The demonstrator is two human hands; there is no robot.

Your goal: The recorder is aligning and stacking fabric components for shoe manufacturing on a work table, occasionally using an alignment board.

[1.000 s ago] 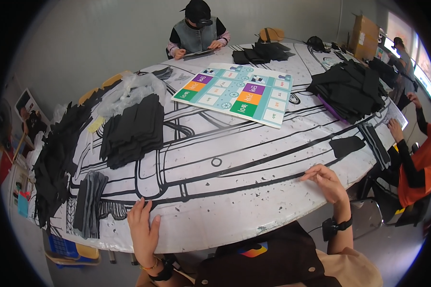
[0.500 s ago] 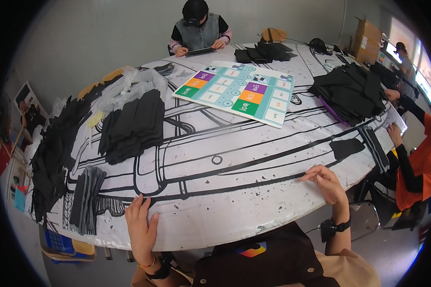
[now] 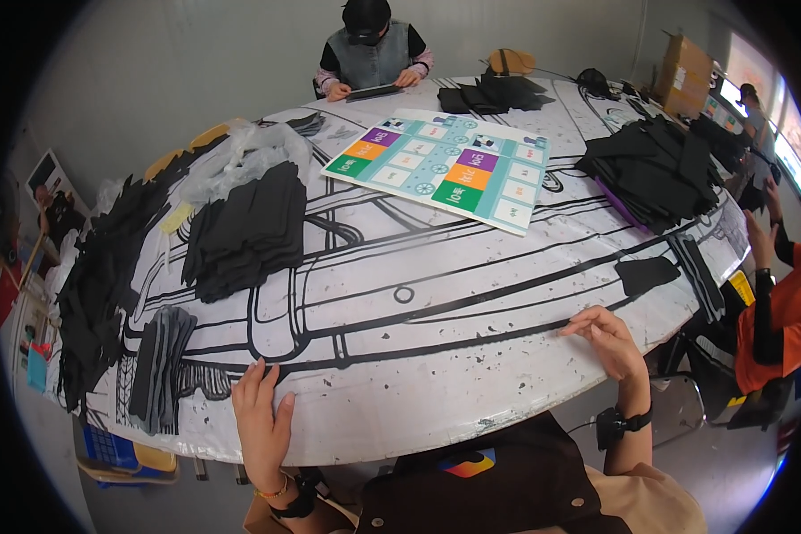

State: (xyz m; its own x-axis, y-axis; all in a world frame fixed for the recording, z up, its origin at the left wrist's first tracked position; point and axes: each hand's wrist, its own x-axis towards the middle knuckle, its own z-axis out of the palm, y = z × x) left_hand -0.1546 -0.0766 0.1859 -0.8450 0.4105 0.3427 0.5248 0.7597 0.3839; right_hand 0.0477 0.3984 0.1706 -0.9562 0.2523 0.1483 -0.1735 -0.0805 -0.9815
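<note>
My left hand (image 3: pixel 262 423) lies flat on the near edge of a large round white table (image 3: pixel 418 356) printed with black line drawings, fingers spread, holding nothing. My right hand (image 3: pixel 607 334) rests on the table's near right edge, fingers lightly curled and empty. A stack of folded black cloth pieces (image 3: pixel 245 233) sits beyond my left hand. A small grey folded bundle (image 3: pixel 158 365) lies to the left of my left hand. A single black cloth piece (image 3: pixel 647 273) lies past my right hand.
A colourful game-board sheet (image 3: pixel 440 166) lies mid-table. Black cloth heaps sit at the left rim (image 3: pixel 93 285), the right (image 3: pixel 654 171) and the far side (image 3: pixel 494 93). One person (image 3: pixel 369 49) works at the far side; another in orange (image 3: pixel 774 303) sits at the right.
Both hands stay planted on the table edge. The view has tilted slightly, so the table sits a little higher in the picture.
</note>
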